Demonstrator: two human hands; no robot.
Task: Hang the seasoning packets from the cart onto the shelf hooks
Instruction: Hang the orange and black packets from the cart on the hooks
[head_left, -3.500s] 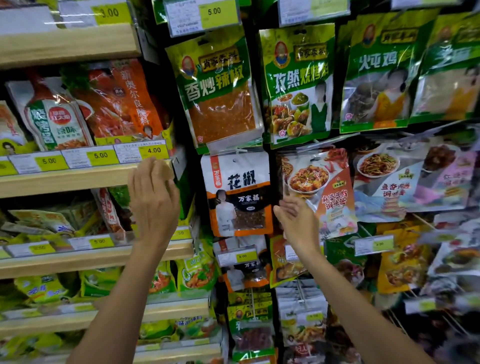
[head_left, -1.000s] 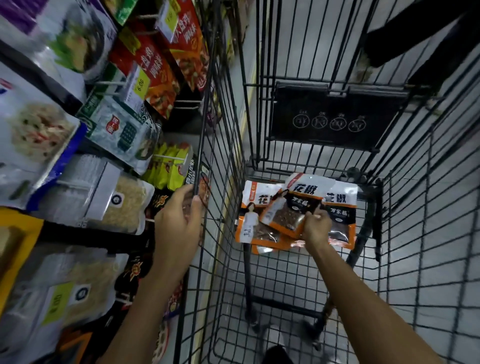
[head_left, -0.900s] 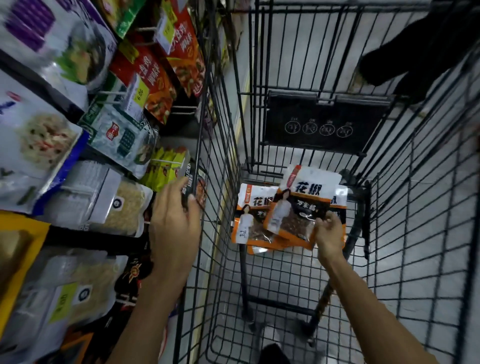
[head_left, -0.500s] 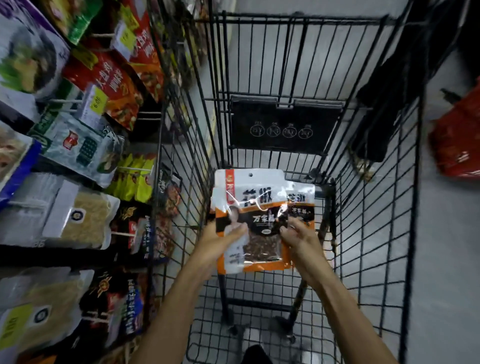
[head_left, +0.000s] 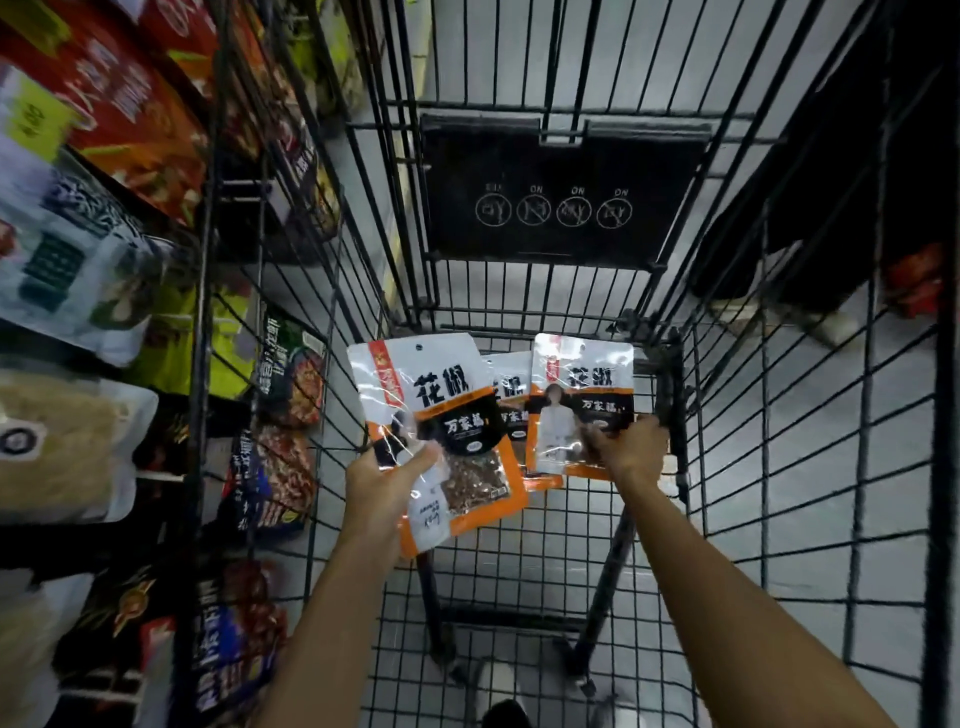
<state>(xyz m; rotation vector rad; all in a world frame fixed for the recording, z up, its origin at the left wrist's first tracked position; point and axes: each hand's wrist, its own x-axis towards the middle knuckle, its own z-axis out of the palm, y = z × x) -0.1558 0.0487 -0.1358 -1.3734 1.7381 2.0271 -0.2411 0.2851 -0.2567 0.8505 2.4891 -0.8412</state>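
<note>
I look down into a black wire cart (head_left: 779, 467). My left hand (head_left: 387, 480) grips a white-and-orange seasoning packet (head_left: 441, 415) by its lower left part and holds it above the cart floor. My right hand (head_left: 631, 449) pinches a second packet of the same kind (head_left: 576, 395) at its lower right. A third such packet (head_left: 511, 395) lies in the cart between the two, mostly covered by them. Both held packets face up with a hang hole at the top.
Shelf hooks with hanging packets (head_left: 78, 270) fill the left side, close against the cart's left wall. A black child-seat flap (head_left: 561, 192) closes the cart's far end. Dark trouser legs and a shoe (head_left: 810, 312) of another person stand beyond the right wall on the grey floor.
Half a second ago both hands held one packet together. Now my left hand holds it alone and my right hand has moved right onto another packet in the cart.
</note>
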